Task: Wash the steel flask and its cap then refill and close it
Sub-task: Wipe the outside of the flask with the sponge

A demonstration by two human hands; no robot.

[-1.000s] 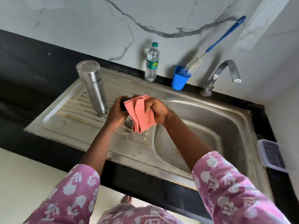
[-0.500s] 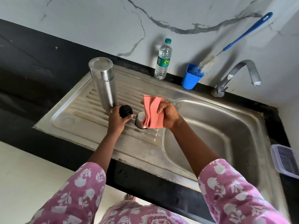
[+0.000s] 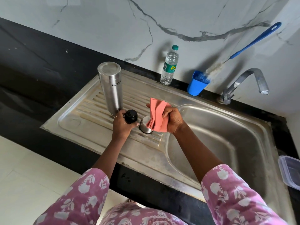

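The left hand point(image 3: 121, 126) holds a round black cap point(image 3: 130, 117) in its fingers. The right hand's point(image 3: 174, 120) fingers grip a folded pink cloth point(image 3: 158, 116). The tall steel flask point(image 3: 111, 88) stands upside-down.

Tall brushed-silver steel flask point(image 3: 110, 88), dark lettering on its side. Round black plastic cap point(image 3: 130, 116). Small silver steel cup lid point(image 3: 145, 127). Folded salmon-pink cloth point(image 3: 158, 114). Grey steel sink point(image 3: 227, 127), yellow-brown staining along drainboard ribs. Glossy black stone surface point(image 3: 40, 75). White marble wall point(image 3: 97, 21) with grey veins. Clear plastic bottle point(image 3: 169, 67), green cap, green-and-white label. Bright blue plastic cup point(image 3: 195, 86); long bottle brush point(image 3: 254, 41) with blue handle, white-and-blue bristles. Pink sleeves point(image 3: 235, 195) with white floral print. Cream floor point(image 3: 24, 176). Clear plastic box point(image 3: 290, 172) with bluish-purple tint.
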